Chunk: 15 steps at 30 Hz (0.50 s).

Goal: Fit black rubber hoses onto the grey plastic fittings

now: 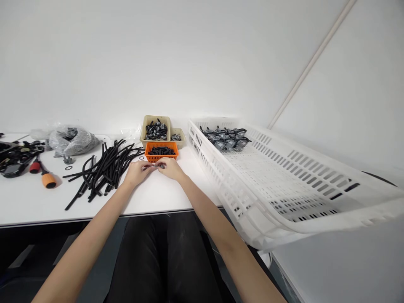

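My left hand (138, 171) and my right hand (171, 168) meet over the white table, just in front of an orange basket (161, 158) of short black tube pieces (160, 151). Fingers of both hands pinch a small greyish part (157, 165) between them; its exact kind is too small to make out. Left of my left hand lies a loose pile of long black rubber tubes (105, 170). A black ring (142, 158) rests by the basket's left side.
Behind the basket stand a beige bin (146, 131) of black and grey parts and a smaller bin (182, 143). A large white crate (217, 168) on the right holds several clear-and-black assemblies (225, 139). Far left are screwdrivers (48, 180) and a plastic bag (73, 141) of parts.
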Each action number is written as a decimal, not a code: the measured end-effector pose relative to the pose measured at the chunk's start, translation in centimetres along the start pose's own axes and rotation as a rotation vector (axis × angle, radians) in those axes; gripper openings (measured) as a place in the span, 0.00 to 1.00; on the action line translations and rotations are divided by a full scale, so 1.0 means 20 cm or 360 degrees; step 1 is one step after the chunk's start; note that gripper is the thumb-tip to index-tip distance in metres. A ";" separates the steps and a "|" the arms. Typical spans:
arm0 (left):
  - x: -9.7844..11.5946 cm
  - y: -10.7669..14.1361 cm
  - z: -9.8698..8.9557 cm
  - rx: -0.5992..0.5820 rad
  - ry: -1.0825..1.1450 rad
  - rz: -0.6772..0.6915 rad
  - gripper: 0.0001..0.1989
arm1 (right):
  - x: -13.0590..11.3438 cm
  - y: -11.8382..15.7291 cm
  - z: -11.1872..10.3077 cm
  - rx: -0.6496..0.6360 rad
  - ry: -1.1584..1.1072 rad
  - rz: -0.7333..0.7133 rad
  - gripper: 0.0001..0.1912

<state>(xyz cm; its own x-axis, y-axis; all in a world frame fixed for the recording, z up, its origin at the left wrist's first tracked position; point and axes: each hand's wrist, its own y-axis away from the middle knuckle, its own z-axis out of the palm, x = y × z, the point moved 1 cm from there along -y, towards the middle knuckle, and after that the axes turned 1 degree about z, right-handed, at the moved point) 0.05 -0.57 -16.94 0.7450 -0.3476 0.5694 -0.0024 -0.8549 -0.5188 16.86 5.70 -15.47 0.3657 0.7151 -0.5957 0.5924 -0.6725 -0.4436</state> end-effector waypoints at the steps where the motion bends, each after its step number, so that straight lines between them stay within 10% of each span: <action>1: 0.00 0.00 0.00 -0.0002 0.0001 -0.0002 0.16 | 0.00 0.00 0.00 -0.0005 0.0001 -0.0003 0.12; 15: 0.01 0.00 0.00 -0.0024 -0.0031 0.0048 0.17 | -0.04 0.01 -0.03 -0.0050 -0.0038 0.0050 0.12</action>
<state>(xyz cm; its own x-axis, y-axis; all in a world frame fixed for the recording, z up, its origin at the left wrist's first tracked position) 0.14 -0.64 -16.77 0.7571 -0.3657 0.5413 -0.0346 -0.8499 -0.5258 17.10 5.09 -14.78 0.3675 0.6885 -0.6252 0.6031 -0.6882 -0.4033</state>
